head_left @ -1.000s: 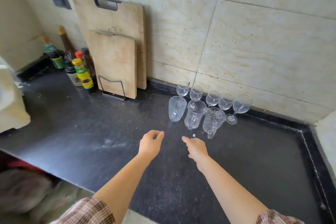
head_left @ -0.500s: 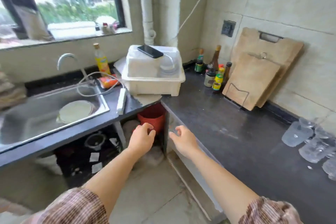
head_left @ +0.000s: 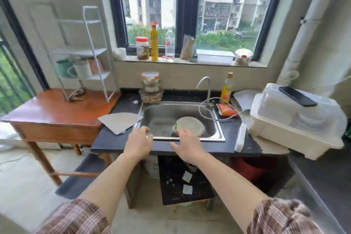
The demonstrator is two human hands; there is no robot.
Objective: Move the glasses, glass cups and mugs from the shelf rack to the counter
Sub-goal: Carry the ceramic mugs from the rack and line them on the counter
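Held left hand (head_left: 139, 143) and right hand (head_left: 187, 145) out, loose and empty, over the sink (head_left: 221, 137) rim at six o'clock. Found mugs (head_left: 82, 68) on the white shelf rack (head_left: 81, 52) at ten o'clock.

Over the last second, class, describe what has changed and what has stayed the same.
The view swung left, away from the glasses, now out of sight, to the sink and the shelf rack with mugs. Nothing was picked up or let go. The left hand and right hand stay empty, held out in front.
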